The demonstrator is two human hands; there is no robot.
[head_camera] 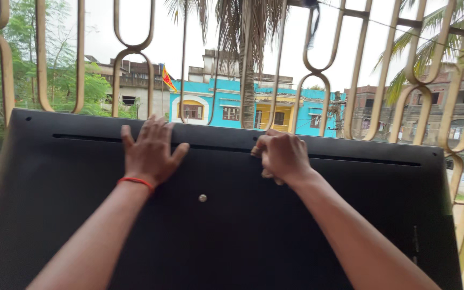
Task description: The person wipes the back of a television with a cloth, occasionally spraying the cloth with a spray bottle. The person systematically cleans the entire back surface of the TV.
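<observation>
A big black panel [232, 236] is seen filling most of the view. It is flat and dark, and it is tilted so that its top edge is up near a metal window grille [318, 64]. A long thin slot [350, 157] is cut across the panel close to the top edge. A small silver screw [202, 197] is set in the panel, lower down, between the two arms.

Behind the grille, a blue and yellow building [275, 107], a palm tree [248, 64] and an orange flag [168, 79] are seen far away.

The left hand [150, 152] is laid flat on the panel, just under the top edge. Its fingers [154, 128] are spread wide open and pressed on the black surface, reaching over the slot. Nothing is held in it. A thin red band [135, 181] is worn on the left wrist.

The right hand [281, 156] is placed on the panel too, right at the slot. Its fingers [260, 149] are curled in tight, almost like a fist. The fingertips are tucked under, so it cannot be told if something small is pinched in them.

The panel is found under both hands, touching them.
</observation>
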